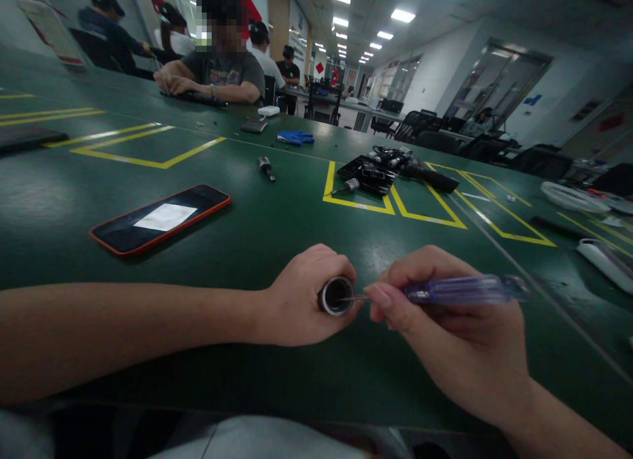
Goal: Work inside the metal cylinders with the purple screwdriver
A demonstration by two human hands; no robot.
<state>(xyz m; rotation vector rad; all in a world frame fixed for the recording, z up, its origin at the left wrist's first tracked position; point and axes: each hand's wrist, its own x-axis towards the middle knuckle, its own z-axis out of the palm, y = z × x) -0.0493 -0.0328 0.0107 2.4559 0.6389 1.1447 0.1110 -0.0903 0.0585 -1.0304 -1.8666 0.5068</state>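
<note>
My left hand [309,297] is wrapped round a dark hollow cylinder [336,295], whose open end with a pale metal rim faces me. From the right, my right hand [450,334] holds a screwdriver [459,291] with a clear purple-blue handle. Its thin metal shaft points left and reaches into the mouth of the cylinder. Thumb and fingers pinch the screwdriver near the front of the handle. The inside of the cylinder is dark, so the shaft's tip is hard to make out.
A phone [163,220] in an orange case lies left. Beyond are a small motor-like part [266,168], a blue glove [295,137] and black bags with parts [368,173] by yellow tape. Across the green table [277,221] sits a person [222,70].
</note>
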